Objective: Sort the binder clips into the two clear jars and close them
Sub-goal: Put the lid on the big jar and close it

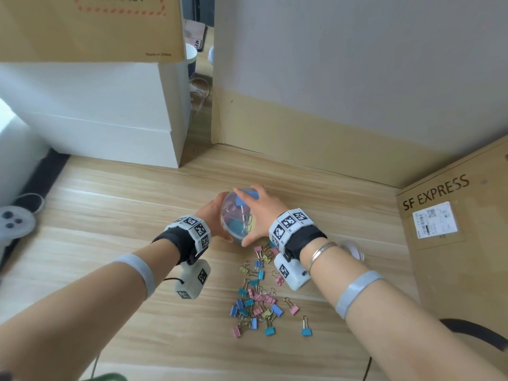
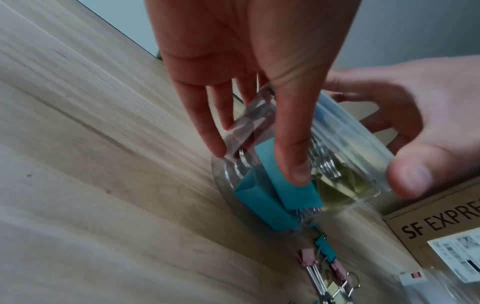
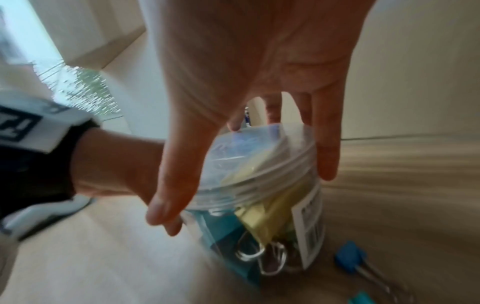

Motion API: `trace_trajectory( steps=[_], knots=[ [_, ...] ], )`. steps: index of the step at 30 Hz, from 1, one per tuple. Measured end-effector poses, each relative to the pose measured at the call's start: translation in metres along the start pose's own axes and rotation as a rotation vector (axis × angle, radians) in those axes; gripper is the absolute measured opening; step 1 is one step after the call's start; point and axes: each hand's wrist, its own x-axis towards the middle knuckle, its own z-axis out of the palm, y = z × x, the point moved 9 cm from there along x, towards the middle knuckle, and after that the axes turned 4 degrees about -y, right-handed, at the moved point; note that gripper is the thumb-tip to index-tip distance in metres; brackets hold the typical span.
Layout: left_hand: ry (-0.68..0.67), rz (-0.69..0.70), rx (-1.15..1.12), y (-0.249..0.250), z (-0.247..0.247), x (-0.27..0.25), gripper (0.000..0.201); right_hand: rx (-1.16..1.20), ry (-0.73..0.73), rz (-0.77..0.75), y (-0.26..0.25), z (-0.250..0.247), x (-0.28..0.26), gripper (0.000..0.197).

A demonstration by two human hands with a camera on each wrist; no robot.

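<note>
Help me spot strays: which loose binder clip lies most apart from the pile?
The teal clip, lying alone on the floor beyond the near right corner of the pile; the others touch or crowd together.

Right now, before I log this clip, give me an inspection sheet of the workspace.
Surface: wooden floor, pale planks.
Job's things: clear jar holding large clips, its lid on top; small binder clips loose on the floor; a second clear jar partly hidden behind the right wrist.
Clutter: game controller at left.
Hands: left hand grips the jar's side; right hand grips the lid.
Cables: thin black cable near the bottom edge.
Surroundings: SF EXPRESS carton at right, white boxes at left, wall behind.
</note>
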Motion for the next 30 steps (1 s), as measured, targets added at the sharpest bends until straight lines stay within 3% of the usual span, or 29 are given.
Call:
trace_trajectory(
  steps=[4,7,10,18,25,30],
  knots=[
    [0.018,0.063,0.024,0.006,0.000,-0.008,0.125,0.702,0.081,0.142,0.034,0.017,-0.007,0.119],
    [-0.035,0.101,0.107,0.017,0.005,-0.007,0.126,1.082,0.078,0.244,0.043,0.036,-0.008,0.085],
    [-0.065,0.102,0.175,0.030,0.004,0.006,0.121,1.057,0.193,0.270,0.054,0.021,-0.007,0.060],
    [0.004,0.157,0.189,0.068,-0.040,0.076,0.116,0.982,0.450,0.289,0.101,-0.046,0.020,0.029],
    [0.034,0.172,0.199,0.059,-0.045,0.106,0.108,0.922,0.435,0.262,0.113,-0.045,0.049,0.033],
    [0.134,0.150,0.385,0.074,-0.046,0.079,0.099,0.716,0.366,0.370,0.139,-0.036,0.018,0.050]
  ],
)
